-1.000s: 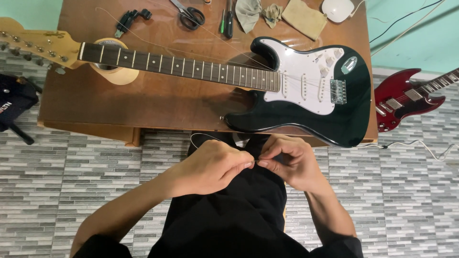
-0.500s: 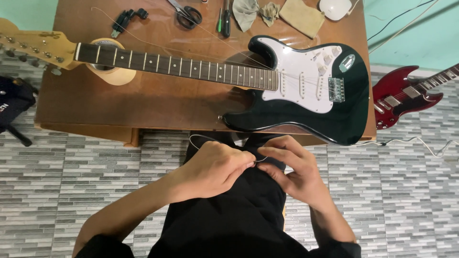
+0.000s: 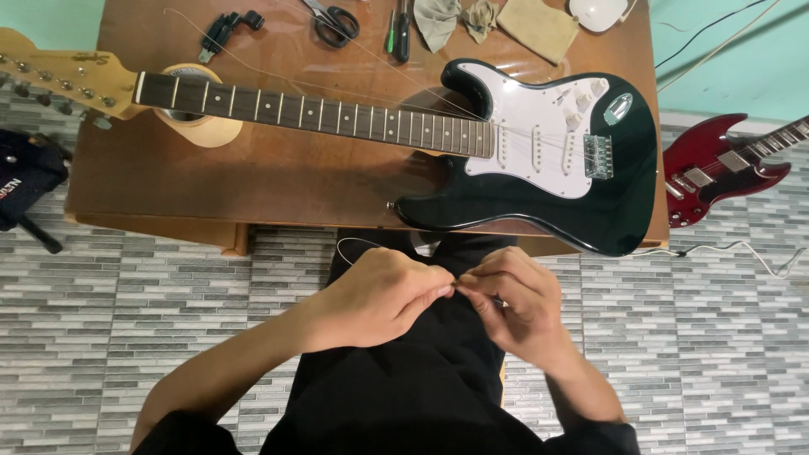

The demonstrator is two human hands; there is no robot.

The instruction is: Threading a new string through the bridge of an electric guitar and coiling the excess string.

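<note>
Below the wooden table (image 3: 278, 181), left hand (image 3: 379, 295) and right hand (image 3: 514, 307) together, pinching a thin wire (image 3: 354, 242).

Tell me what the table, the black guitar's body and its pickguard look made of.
Table: wood, brown and varnished, with visible grain and sheen. Black guitar body: glossy black lacquer with bright reflections; the core beneath cannot be told. Pickguard: smooth white sheet, probably plastic, screwed flat to the body.

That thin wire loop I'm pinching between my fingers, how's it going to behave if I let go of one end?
The wire arcs in a smooth loop off the left hand, so it likely springs rather than flops. It looks hair-thin, probably very light and slippery. Both hands, the right hand too, pinch it at the fingertips, so it could easily whip free.
</note>
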